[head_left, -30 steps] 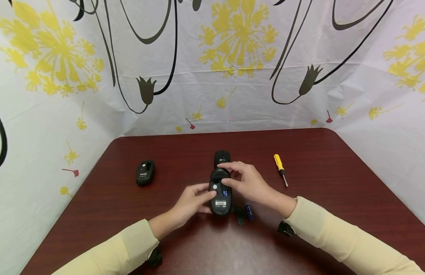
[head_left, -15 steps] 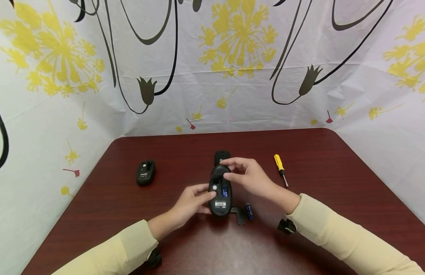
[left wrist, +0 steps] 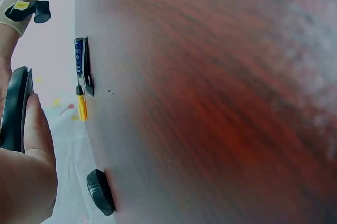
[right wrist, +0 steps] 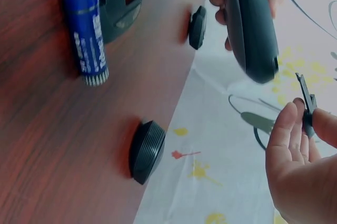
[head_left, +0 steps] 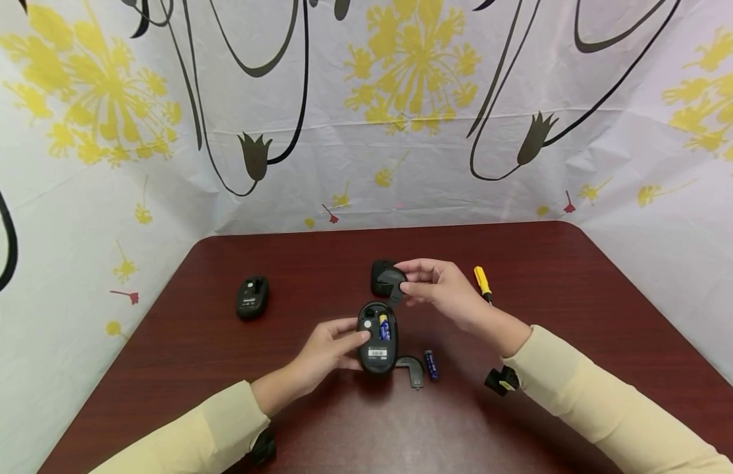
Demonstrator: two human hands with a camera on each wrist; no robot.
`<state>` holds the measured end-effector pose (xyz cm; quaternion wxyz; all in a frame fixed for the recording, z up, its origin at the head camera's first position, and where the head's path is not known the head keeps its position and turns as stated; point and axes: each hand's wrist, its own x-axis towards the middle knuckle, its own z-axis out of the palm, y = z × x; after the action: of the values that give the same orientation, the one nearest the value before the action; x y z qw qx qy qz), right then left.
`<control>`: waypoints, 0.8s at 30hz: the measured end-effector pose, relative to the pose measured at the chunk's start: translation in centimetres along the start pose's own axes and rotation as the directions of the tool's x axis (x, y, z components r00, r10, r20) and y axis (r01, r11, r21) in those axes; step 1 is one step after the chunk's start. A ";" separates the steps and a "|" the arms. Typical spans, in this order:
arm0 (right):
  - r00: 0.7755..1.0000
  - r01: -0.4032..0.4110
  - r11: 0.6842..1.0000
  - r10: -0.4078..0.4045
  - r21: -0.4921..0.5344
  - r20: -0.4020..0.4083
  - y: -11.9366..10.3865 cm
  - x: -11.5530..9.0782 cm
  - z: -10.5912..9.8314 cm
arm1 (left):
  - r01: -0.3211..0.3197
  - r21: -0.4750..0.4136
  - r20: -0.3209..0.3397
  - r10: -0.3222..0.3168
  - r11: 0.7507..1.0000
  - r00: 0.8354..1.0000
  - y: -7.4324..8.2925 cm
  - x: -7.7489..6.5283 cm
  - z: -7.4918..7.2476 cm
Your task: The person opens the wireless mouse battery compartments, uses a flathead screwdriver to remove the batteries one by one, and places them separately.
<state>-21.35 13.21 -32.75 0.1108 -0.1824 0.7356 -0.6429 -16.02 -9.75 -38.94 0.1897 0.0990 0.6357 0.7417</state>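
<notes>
My left hand (head_left: 325, 345) holds a black computer mouse (head_left: 378, 357) underside up, thumb on its base. A blue battery (head_left: 384, 327) lies in the mouse's uncovered compartment. Beyond the mouse, my right hand (head_left: 446, 289) pinches a dark battery cover (head_left: 392, 276) between thumb and fingers, apart from the mouse. The right wrist view shows this cover (right wrist: 309, 113) edge-on. On the table by the held mouse lie a second curved battery cover (head_left: 415, 372) and a loose blue battery (head_left: 431, 365).
Another mouse (head_left: 379, 266) stands behind the right hand, partly hidden. A third mouse (head_left: 251, 297) lies underside up at the left. A yellow-handled screwdriver (head_left: 482, 282) lies at the right, its tip hidden by the right arm. Patterned sheeting (head_left: 366, 164) surrounds the dark red table (head_left: 319, 257).
My right hand has drawn the cover off the mouse and moved up and slightly right. The battery compartment now shows fully. My left hand has kept its grip, almost still.
</notes>
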 end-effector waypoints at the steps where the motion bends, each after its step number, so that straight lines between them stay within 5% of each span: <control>1: 1.000 -0.009 1.000 0.009 0.005 -0.001 0.0 0.0 -0.2 | -0.002 0.000 0.000 0.002 1.000 1.000 0.0 -0.1 0.0; 16: 0.985 -0.169 0.984 0.171 0.064 -0.024 1.6 1.1 -1.9 | 0.012 -0.001 -0.011 -0.012 1.000 1.000 -0.1 -0.4 -0.2; 24: 0.970 -0.240 0.968 0.237 0.075 0.046 3.4 1.9 -2.1 | 0.019 0.007 -0.020 -0.019 1.000 1.000 0.2 -0.7 -0.1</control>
<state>-24.30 14.66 -35.61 0.2082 -0.1000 0.7238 -0.6502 -15.47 -10.10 -38.70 0.1900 0.0863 0.6410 0.7386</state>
